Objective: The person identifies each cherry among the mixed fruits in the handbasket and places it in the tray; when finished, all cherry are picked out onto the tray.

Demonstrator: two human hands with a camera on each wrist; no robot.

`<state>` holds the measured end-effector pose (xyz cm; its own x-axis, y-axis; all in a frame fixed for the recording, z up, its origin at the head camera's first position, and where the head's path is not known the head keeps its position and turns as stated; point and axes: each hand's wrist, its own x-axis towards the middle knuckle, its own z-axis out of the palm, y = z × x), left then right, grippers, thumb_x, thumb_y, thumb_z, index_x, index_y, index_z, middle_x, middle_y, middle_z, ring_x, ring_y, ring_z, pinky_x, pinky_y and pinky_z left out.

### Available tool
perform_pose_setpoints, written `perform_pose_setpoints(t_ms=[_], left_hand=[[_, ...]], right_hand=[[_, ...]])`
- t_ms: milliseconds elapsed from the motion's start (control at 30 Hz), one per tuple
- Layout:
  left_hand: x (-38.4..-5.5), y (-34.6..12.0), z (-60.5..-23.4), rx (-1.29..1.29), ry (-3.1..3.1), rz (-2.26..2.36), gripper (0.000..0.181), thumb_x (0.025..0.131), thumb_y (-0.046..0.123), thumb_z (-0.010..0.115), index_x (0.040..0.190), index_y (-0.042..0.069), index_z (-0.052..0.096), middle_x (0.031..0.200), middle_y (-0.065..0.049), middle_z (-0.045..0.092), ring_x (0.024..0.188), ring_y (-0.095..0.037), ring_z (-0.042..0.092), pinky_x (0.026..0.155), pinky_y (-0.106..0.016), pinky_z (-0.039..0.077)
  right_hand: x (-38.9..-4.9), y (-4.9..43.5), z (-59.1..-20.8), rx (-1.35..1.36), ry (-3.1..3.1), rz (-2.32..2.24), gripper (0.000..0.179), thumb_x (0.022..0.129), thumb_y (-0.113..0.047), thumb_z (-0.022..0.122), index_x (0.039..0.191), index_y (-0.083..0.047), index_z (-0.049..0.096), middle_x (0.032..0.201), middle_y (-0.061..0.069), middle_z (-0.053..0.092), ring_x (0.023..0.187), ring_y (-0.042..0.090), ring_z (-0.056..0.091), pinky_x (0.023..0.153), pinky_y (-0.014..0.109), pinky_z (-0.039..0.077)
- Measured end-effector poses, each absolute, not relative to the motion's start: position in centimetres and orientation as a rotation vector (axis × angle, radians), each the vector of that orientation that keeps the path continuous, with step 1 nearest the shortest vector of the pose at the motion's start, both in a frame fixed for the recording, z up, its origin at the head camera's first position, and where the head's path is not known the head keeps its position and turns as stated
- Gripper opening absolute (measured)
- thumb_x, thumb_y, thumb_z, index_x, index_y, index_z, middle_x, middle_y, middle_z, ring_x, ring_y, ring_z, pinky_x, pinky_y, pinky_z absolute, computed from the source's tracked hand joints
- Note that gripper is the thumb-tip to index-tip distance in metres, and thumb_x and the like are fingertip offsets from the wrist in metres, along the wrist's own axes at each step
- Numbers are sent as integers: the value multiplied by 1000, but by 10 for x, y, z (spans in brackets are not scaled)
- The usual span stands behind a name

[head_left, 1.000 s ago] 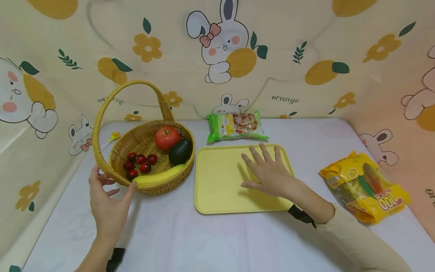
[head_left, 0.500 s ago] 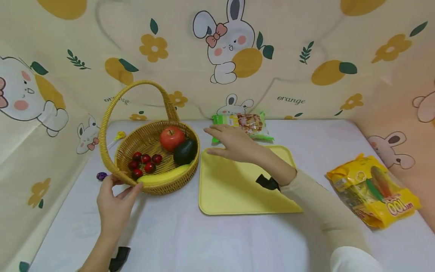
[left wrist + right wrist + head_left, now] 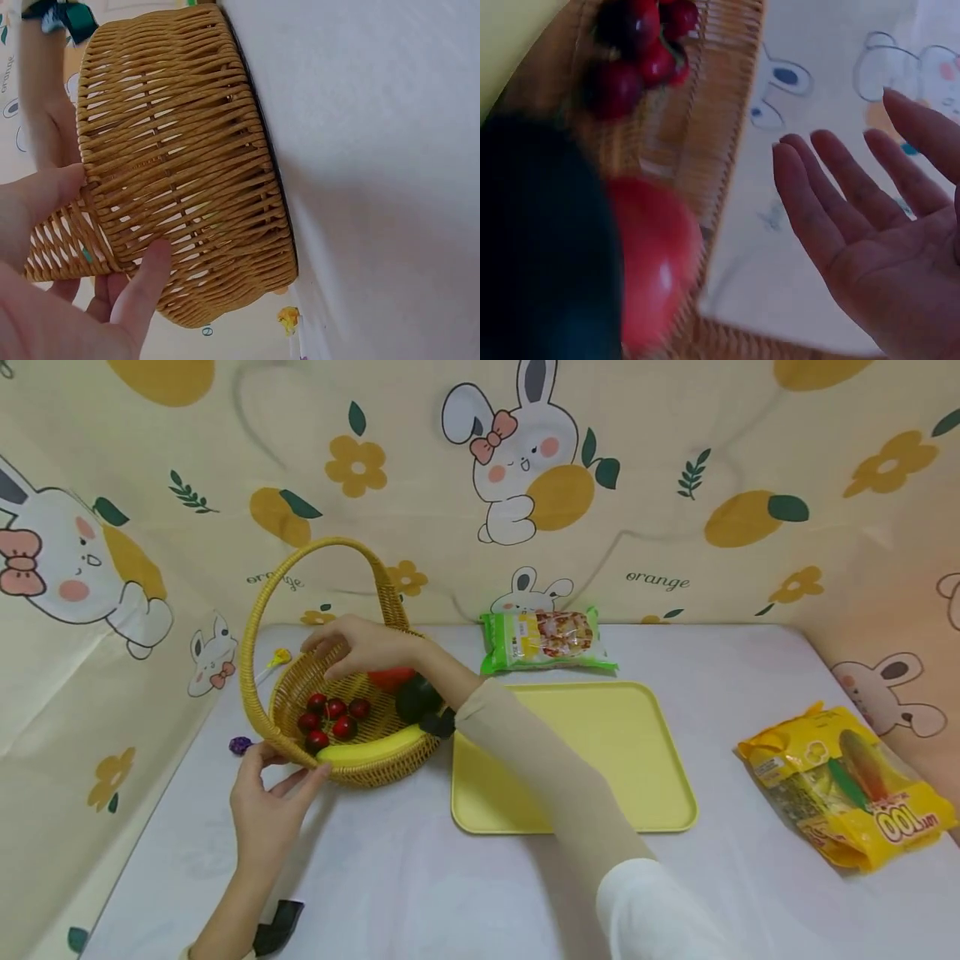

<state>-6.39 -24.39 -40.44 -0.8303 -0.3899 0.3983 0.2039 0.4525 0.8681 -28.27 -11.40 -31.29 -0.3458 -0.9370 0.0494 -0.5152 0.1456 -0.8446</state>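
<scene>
A woven basket (image 3: 386,773) with a tall arched handle stands on the left of the table. My left hand (image 3: 270,806) grips its near rim at the foot of the handle; in the left wrist view the thumb and fingers close round the wicker (image 3: 180,150). Over the basket's far side hovers my right hand (image 3: 363,645), holding nothing, its fingers loosely bent in the right wrist view. Inside lie dark red cherries (image 3: 345,727), a banana (image 3: 375,749), a dark green avocado (image 3: 417,698) and a red apple (image 3: 392,679), partly hidden by the right forearm.
A yellow tray (image 3: 615,768) lies right of the basket, partly under the right sleeve. Behind it is a green food packet (image 3: 551,642); far right, a yellow bag (image 3: 847,785). Beside the basket are a yellow-wrapped lollipop (image 3: 281,657) and a purple-wrapped sweet (image 3: 240,745).
My right hand has swept left from above the tray, past the green packet, to over the basket. My left hand keeps its grip on the rim. The view has shifted slightly.
</scene>
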Motion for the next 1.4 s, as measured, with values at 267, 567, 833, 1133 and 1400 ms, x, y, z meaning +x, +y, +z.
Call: perform_pose_setpoints(t_ms=[267, 567, 833, 1133, 1400], left_hand=[[-62, -248, -407, 166, -2117, -1405, 66, 73, -14, 81, 126, -8, 42, 113, 8, 48, 106, -14, 51, 79, -14, 59], [-67, -245, -410, 128, -2127, -1393, 65, 74, -13, 81, 126, -8, 43, 113, 7, 49, 106, -14, 51, 80, -15, 59], [-66, -245, -408, 144, -2134, -1367, 63, 75, -12, 82, 124, -8, 44, 111, 8, 49, 105, -13, 51, 81, -15, 59], [-65, -247, -410, 115, -2122, -1385, 63, 74, -14, 81, 125, -8, 44, 112, 7, 49, 105, -14, 51, 81, -16, 60], [-66, -248, -412, 128, -2111, -1409, 64, 73, -14, 82, 125, -7, 44, 112, 7, 49, 106, -15, 52, 81, -18, 60]], right_hand=[[-285, -165, -339, -1228, 1828, -1035, 44, 91, -2, 71, 133, 2, 59, 122, 19, 65, 100, 24, 65, 86, 40, 61], [-288, -169, -357, -1096, 1773, -997, 39, 91, 1, 69, 129, 3, 61, 121, 20, 66, 93, 18, 68, 89, 42, 61], [-288, -174, -362, -1125, 1736, -921, 40, 89, 3, 70, 129, 4, 62, 117, 19, 68, 88, 15, 66, 83, 35, 61], [-283, -179, -365, -1195, 1745, -778, 41, 86, 5, 72, 126, 2, 64, 118, 16, 67, 100, 18, 63, 81, 22, 59], [-281, -182, -367, -1198, 1790, -756, 31, 85, 8, 71, 116, 2, 67, 108, 14, 66, 90, 15, 58, 74, 23, 58]])
